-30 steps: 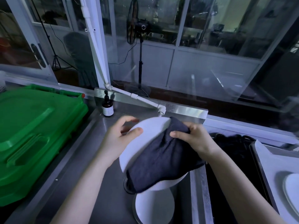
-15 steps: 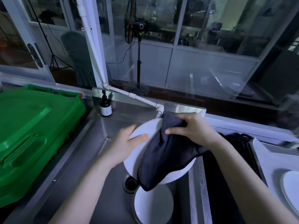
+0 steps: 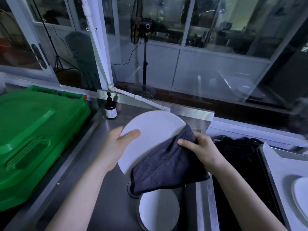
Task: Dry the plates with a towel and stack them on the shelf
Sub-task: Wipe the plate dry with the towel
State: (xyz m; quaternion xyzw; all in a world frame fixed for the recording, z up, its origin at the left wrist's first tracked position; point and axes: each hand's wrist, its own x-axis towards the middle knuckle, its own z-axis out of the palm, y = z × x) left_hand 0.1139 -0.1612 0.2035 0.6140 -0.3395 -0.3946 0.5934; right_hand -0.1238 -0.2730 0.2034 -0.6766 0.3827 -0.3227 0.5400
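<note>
The task looks to be in its middle, at the drying step. One plate [image 3: 155, 130] is held tilted above the sink [image 3: 108, 197], and the towel [image 3: 166, 167] covers its lower right part, so the wiping of this plate appears under way and not finished; the upper left of its face is bare. A second plate [image 3: 159, 210] lies flat in the sink bottom, just beside the drain [image 3: 131, 190], and by its place it probably awaits drying. A third plate [image 3: 301, 197] shows partly at the right edge, on a tray [image 3: 273, 164]; whether it is dried, and whether that spot counts as the shelf, cannot be told. No stack of plates is in view, so stacking seems mostly left to do.

The left hand [image 3: 115, 147] grasps the held plate at its left rim: the thumb [image 3: 131, 133] lies across the face, and the fingers go behind the plate, out of sight. The right hand [image 3: 200, 150] clutches the towel, fingers curled into a bunch of cloth at the plate's right rim, pressing it to the plate; the rest of the cloth hangs down over the lower edge toward the second plate. It is not clear whether the hanging corner touches that plate.

A green bin [image 3: 33, 130] stands left of the sink, and a brown bottle [image 3: 110, 109] stands at its back corner.
</note>
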